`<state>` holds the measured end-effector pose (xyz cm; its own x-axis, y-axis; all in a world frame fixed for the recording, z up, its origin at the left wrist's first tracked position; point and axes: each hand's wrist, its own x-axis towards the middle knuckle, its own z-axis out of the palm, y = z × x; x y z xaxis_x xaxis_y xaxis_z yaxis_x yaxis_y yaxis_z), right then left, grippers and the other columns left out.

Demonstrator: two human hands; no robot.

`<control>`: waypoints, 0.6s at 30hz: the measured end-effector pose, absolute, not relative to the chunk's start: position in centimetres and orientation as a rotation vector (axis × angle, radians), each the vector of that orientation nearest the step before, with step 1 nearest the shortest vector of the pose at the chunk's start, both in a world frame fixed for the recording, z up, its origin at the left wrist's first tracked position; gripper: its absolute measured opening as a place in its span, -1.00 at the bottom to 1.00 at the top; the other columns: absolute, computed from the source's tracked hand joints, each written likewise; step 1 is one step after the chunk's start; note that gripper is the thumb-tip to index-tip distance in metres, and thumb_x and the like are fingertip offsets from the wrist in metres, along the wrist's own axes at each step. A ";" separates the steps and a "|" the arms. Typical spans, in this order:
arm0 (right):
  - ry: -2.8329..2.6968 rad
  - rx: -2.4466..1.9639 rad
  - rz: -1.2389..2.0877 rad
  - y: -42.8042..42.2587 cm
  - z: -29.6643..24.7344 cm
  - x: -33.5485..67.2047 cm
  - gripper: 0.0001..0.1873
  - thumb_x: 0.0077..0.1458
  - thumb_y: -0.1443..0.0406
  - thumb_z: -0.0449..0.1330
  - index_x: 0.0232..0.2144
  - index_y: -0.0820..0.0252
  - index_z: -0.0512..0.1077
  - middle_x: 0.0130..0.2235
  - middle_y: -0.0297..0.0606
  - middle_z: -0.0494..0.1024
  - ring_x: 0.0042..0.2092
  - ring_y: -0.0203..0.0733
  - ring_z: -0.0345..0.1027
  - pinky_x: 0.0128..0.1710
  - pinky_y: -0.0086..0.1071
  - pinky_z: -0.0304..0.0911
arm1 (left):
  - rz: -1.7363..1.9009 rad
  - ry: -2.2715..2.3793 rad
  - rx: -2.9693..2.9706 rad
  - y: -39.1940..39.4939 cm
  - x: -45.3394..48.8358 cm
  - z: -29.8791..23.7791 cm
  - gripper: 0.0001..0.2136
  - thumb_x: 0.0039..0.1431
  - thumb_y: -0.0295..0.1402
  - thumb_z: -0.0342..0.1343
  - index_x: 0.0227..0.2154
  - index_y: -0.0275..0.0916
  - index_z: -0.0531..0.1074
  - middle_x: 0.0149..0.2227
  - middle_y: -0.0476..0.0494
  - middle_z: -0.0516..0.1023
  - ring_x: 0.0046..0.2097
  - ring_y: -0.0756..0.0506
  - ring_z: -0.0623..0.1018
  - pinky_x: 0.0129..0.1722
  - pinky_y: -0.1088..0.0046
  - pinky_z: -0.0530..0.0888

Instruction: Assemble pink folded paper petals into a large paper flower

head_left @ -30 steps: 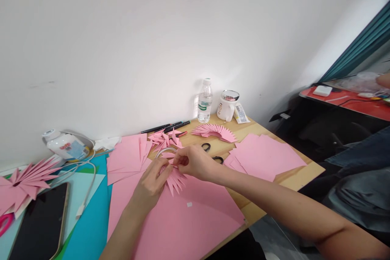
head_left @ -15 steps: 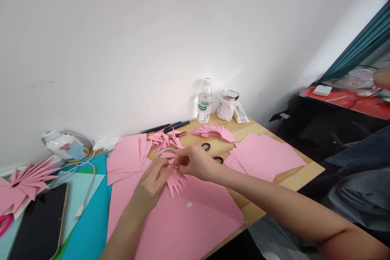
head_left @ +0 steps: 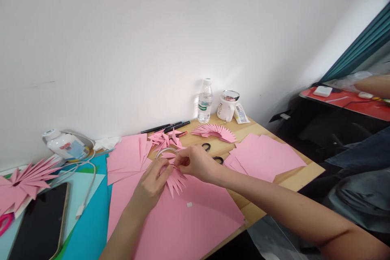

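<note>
Centre frame: left hand (head_left: 150,185) and right hand (head_left: 196,163) pinch a spiky paper fan (head_left: 176,181), mid-assembly; keeping its folds aligned likely matters next.

On the light wooden table (head_left: 292,178), a large pink paper sheet (head_left: 189,223) lies nearest to the person. At its far edge is a spiky folded pink paper piece (head_left: 175,180), held between the left hand (head_left: 150,185) and the right hand (head_left: 196,163). Black-handled scissors (head_left: 213,152) lie just behind the right hand, with a stack of pink paper squares (head_left: 265,156) to their right. Behind these, by the wall, a clear plastic water bottle (head_left: 205,101) stands left of a white ceramic mug (head_left: 227,107). A black smartphone (head_left: 41,223) lies far left.
</note>
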<state>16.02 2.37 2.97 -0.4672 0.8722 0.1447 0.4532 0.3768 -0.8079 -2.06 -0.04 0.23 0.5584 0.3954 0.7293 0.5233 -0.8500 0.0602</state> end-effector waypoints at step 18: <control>-2.102 -1.082 0.895 2.3 2.7 16.5 -0.77 -0.21 0.55 0.11 -0.51 0.26 0.50 -0.57 -0.39 0.48 -0.54 -0.42 0.25 -0.52 -0.57 0.10 | -1.123 -0.771 -2.620 -0.1 -2.1 0.0 -0.69 0.15 -0.62 -0.10 -0.07 -0.23 0.28 -0.18 -0.25 0.43 -0.13 -0.13 0.46 -0.28 0.34 0.46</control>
<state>16.50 2.31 2.71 -0.4844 0.8508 0.2035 0.4430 0.4391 -0.7816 -2.09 -0.10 -0.01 0.5783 0.3876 0.7179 0.5304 -0.8472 0.0302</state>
